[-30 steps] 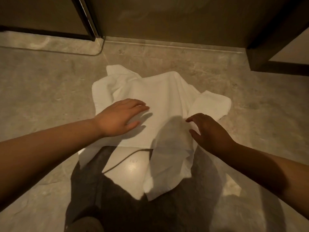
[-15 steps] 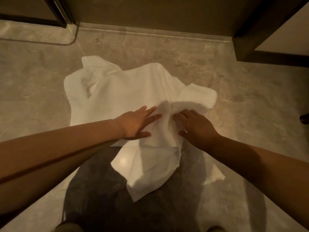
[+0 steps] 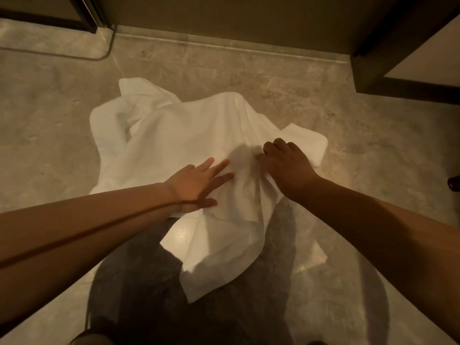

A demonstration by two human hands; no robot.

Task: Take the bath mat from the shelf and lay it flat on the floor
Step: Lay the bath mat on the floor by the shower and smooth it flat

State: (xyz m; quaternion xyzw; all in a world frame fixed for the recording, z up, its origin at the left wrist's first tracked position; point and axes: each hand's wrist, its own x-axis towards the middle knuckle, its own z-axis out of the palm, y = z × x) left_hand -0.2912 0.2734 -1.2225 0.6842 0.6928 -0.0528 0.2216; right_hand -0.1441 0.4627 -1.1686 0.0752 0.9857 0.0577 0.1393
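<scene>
The right fingers (image 3: 272, 145) are curled down into the mat (image 3: 189, 135), pinching up a ridge of cloth under the knuckles of the right hand (image 3: 286, 165); the grip looks closed on the fabric, though the fingertips themselves are hidden beneath the hand. Just beside them, across a shadowed crease, the left fingers (image 3: 219, 168) lie spread and flat on the cloth, released, with the left hand (image 3: 196, 183) pressing the mat down rather than holding it. Out from both hands the mat sits on the floor (image 3: 348, 150), off the shelf but far from flat: beyond the left fingers it is bunched and folded over itself at the far left corner, past the right fingers a thick corner lies doubled, and back toward the person a long loose flap trails between the two forearms. The bulk of the cloth runs from that far left bunch to the near flap, so its long line crosses under both hands. The right hand is nearer the doubled corner and seems best placed to draw it outward while the left pins the middle; the far bunch would fall to the left hand.
</scene>
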